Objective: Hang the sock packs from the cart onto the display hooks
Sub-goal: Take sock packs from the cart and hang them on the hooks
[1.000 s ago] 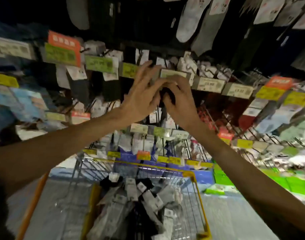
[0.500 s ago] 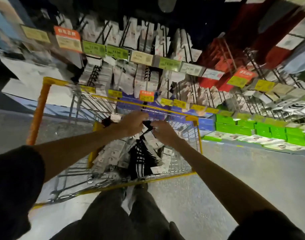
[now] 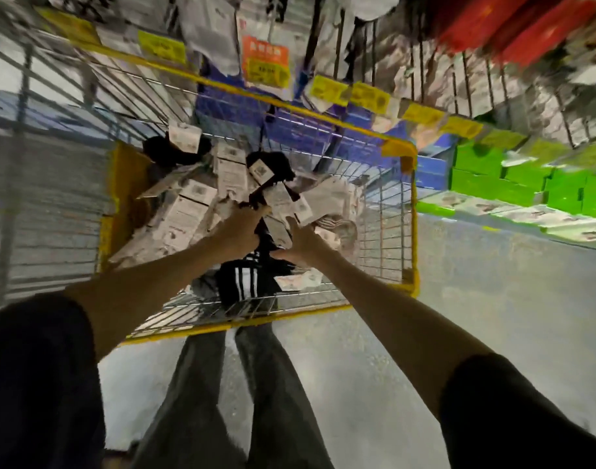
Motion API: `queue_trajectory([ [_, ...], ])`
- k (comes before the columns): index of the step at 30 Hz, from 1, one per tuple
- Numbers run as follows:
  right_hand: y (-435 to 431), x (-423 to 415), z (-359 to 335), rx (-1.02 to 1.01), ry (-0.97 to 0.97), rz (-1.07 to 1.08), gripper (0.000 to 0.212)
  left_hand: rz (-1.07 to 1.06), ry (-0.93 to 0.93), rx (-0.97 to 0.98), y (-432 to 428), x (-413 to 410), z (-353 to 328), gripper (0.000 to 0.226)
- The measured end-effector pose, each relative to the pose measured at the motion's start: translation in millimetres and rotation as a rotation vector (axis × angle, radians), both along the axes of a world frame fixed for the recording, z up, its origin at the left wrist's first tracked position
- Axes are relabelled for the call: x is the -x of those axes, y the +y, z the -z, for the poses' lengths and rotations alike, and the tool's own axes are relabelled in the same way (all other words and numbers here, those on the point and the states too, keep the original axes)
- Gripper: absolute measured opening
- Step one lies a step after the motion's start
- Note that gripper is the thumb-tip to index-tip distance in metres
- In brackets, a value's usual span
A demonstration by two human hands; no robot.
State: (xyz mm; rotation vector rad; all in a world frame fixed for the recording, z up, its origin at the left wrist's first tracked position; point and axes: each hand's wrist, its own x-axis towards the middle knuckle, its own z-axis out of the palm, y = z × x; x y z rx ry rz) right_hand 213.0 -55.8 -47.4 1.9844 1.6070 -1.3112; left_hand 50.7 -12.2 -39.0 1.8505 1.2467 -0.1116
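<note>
Head view: the left hand [image 3: 240, 228] reaches into the heap with its grip curled down at the lower end of a black sock pack [image 3: 276, 165]. Blur and overlapping cards hide whether the fingers have actually closed on it. Just beside it, at 3 o'clock, the right hand [image 3: 301, 243] has its grip spread, straight fingers lying on white-carded packs and holding nothing.

Around both hands the sock packs [image 3: 188, 211] lie tangled across the bed of the cart [image 3: 413, 211], none of them lifted clear. A black pack with white stripes [image 3: 244, 277] sits at 6 o'clock of the hands. The display hooks [image 3: 421, 72] stand past the cart's far rim, at 12 to 2 o'clock, already crowded and fronted by yellow price tags [image 3: 327, 91].

The likely trouble is the tangle. A pull on one pack may drag its neighbours up, and they could spill over the rim to the floor. A loose pinch on the fabric rather than the card could also let the pack slip on the way up.
</note>
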Motion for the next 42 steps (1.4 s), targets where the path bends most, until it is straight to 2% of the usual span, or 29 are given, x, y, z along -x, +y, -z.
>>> queue_trajectory([
  [3, -4.6, 5.8, 40.4, 0.024, 0.004, 0.009, 0.090, -0.008, 0.073, 0.021, -4.7, 0.3, 22.4, 0.077],
  [6, -12.7, 8.1, 63.9, 0.026, 0.054, 0.047, 0.073, 0.005, 0.090, 0.045, -4.6, -1.0, 47.2, 0.081],
  [9, -11.1, 1.9, 67.4, -0.009, 0.090, 0.055, 0.063, 0.015, 0.161, 0.047, -8.2, -0.3, 77.0, 0.076],
  [12, 0.3, -11.1, 57.9, -0.047, 0.102, -0.008, 0.060, 0.001, 0.196, -0.033, -9.1, -6.4, 86.1, 0.066],
  [16, 25.1, -23.0, 20.3, -0.091, 0.109, -0.068, 0.040, -0.062, 0.114, -0.205, 1.1, -10.4, 74.8, 0.052],
  [18, 38.3, -29.0, 1.4, -0.159, 0.108, -0.063, 0.033, -0.053, 0.042, -0.210, 12.6, -7.0, 66.0, 0.051],
  [21, 55.0, -35.3, -10.8, -0.267, 0.145, -0.038, 0.033, -0.099, -0.135, -0.090, 31.4, 1.6, 53.3, 0.046],
  [24, 65.3, -34.4, -10.4, -0.341, 0.214, -0.022, 0.036, -0.173, -0.234, 0.047, 44.7, 7.2, 42.3, 0.042],
  [28, 68.5, -31.8, -0.8, -0.527, 0.310, 0.092, 0.034, -0.296, -0.354, 0.154, 55.1, 13.5, 39.0, 0.030],
  [31, 72.7, -25.2, -12.5, -0.624, 0.444, 0.283, 0.031, -0.369, -0.441, 0.184, 56.6, 11.0, 26.1, 0.024],
  [35, 84.1, -19.4, -32.8, -0.558, 0.733, 0.599, 0.020, -0.510, -0.600, 0.342, 53.8, 7.4, 3.7, 0.031],
  [37, 89.7, -14.9, -33.9, -0.524, 0.746, 0.719, 0.014, -0.535, -0.665, 0.431, 50.5, 8.2, -4.8, 0.027],
  [39, 94.1, -7.5, -27.3, -0.489, 0.726, 0.877, 0.021, -0.509, -0.680, 0.499, 46.0, 12.4, -4.2, 0.019],
  [42, 93.2, 3.7, -15.3, -0.445, 0.754, 1.009, 0.018, -0.537, -0.689, 0.624, 40.5, 23.0, 1.1, 0.030],
])
